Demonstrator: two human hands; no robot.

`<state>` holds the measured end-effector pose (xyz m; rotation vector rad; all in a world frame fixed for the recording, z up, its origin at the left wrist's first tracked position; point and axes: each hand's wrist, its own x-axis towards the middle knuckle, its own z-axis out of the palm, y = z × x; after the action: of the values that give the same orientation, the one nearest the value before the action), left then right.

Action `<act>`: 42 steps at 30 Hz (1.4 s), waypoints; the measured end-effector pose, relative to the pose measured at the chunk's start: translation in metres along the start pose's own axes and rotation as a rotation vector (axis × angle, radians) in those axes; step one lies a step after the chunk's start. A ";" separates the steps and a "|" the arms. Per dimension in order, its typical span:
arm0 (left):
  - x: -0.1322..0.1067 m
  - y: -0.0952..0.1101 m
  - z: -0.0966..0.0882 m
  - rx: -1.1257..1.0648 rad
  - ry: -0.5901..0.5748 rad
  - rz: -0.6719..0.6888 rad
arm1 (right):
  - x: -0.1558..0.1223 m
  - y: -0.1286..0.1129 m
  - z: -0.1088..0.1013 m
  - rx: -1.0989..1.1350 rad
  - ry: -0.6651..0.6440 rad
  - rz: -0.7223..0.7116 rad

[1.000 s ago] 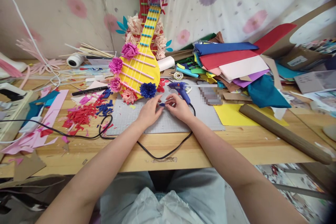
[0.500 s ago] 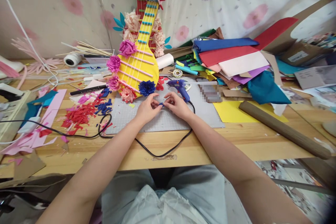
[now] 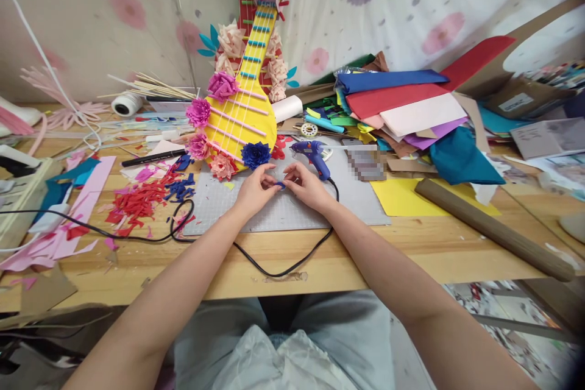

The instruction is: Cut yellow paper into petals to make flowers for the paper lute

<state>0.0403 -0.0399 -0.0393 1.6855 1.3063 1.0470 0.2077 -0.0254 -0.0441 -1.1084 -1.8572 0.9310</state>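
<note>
My left hand [image 3: 254, 191] and my right hand [image 3: 307, 185] meet over a grey cutting mat [image 3: 292, 207], fingertips pinched together on a small blue paper piece [image 3: 280, 184]. Just beyond them stands a yellow paper guitar [image 3: 242, 116] trimmed with pink, peach and blue paper flowers; the dark blue flower [image 3: 255, 155] is nearest my left hand. A blue glue gun [image 3: 314, 154] lies right behind my right hand, its black cord [image 3: 283, 265] looping over the table's front edge.
Red and blue paper scraps [image 3: 146, 195] lie left of the mat. Coloured paper sheets [image 3: 402, 109] are stacked at the back right, with a yellow sheet [image 3: 402, 195] and a brown cardboard tube [image 3: 493, 228] on the right. Skewers [image 3: 150, 88] and a tape roll [image 3: 122, 103] sit back left.
Both hands have stayed together on the small blue piece, fingers shifting slightly and lifting a little off the mat. The view has shifted slightly.
</note>
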 end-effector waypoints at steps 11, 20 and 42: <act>-0.001 0.002 0.000 0.044 0.004 0.010 | 0.000 -0.005 0.001 0.007 -0.013 0.013; -0.001 0.001 -0.001 0.020 0.017 0.028 | 0.000 0.000 0.000 0.051 -0.036 0.000; -0.002 0.003 -0.002 0.024 0.024 0.019 | -0.001 -0.003 -0.002 0.047 -0.053 0.005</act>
<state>0.0395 -0.0423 -0.0366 1.7112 1.3260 1.0697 0.2089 -0.0270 -0.0411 -1.0699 -1.8664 1.0106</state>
